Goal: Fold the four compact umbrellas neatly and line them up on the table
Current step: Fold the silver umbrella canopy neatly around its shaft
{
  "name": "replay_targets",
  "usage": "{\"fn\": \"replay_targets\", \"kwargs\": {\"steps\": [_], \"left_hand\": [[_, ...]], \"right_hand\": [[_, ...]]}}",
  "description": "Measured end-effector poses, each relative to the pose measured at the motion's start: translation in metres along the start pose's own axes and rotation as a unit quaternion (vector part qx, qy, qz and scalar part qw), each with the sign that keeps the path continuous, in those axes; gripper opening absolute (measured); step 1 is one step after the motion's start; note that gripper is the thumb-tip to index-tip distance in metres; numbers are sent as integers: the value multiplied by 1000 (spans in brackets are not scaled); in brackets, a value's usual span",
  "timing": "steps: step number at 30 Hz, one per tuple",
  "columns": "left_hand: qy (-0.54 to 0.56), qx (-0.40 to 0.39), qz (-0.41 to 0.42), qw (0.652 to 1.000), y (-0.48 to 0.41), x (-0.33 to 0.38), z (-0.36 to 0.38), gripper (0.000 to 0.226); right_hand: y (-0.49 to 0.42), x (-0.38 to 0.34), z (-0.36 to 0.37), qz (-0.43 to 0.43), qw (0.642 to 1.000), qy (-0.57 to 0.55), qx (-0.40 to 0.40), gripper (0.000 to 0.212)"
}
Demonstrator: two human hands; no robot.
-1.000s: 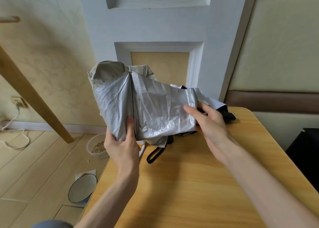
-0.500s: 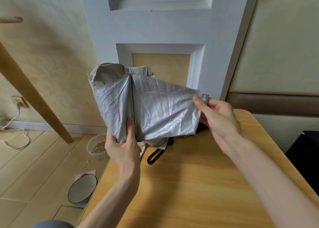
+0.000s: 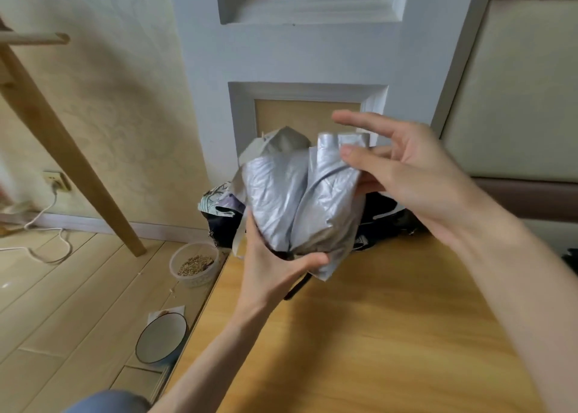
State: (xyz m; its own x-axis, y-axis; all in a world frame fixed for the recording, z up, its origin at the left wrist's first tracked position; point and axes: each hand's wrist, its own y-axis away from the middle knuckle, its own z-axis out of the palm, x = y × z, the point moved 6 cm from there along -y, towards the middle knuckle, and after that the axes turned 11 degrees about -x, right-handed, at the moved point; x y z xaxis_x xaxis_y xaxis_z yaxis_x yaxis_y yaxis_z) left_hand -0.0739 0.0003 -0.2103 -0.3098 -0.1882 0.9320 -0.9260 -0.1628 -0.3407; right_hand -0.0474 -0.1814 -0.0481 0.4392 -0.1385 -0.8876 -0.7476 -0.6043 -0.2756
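A silver compact umbrella (image 3: 297, 199) is held upright above the far edge of the wooden table (image 3: 391, 334), its canopy gathered into bunched folds. My left hand (image 3: 275, 268) grips its lower end from below, thumb across the front. My right hand (image 3: 403, 174) pinches a silver flap at the top right with thumb and a finger, the index finger stretched out above. A black strap hangs under the bundle. Behind it lie other umbrellas, a patterned one (image 3: 219, 199) at the left and a black one (image 3: 384, 218) at the right, both partly hidden.
The table's left edge drops to a wooden floor with a plastic bowl of grain (image 3: 194, 264) and a dark-rimmed dish (image 3: 161, 337). A slanted wooden leg (image 3: 62, 149) and a cable lie farther left. A white panelled door stands right behind the table.
The spread silver canopy has been drawn in and wrapped into a narrow bundle. My right hand rose from the table side to the bundle's top right. The camera moved closer.
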Motion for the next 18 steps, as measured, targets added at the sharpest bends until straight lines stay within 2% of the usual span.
{"fn": "replay_targets", "kwargs": {"steps": [2,4,6,9,12,14,18], "left_hand": [[-19,-12,7,1000,5,3,6,162],[-29,-19,29,999,9,4,12,157],[-34,-9,36,999,13,3,14,141],[-35,16,51,998,20,5,19,97],[-35,11,60,997,27,9,22,66],[-25,5,58,998,29,11,24,65],[-9,-2,49,999,27,12,27,97]], "right_hand": [[-11,-9,13,-16,999,34,-9,44],[-25,-14,26,-27,998,57,-5,46],[-43,-8,36,-9,996,87,24,41],[-69,9,46,37,989,129,58,39],[-84,30,64,81,992,85,-40,49],[-83,35,63,75,991,99,-56,48],[-70,30,18,-21,995,65,73,33]]}}
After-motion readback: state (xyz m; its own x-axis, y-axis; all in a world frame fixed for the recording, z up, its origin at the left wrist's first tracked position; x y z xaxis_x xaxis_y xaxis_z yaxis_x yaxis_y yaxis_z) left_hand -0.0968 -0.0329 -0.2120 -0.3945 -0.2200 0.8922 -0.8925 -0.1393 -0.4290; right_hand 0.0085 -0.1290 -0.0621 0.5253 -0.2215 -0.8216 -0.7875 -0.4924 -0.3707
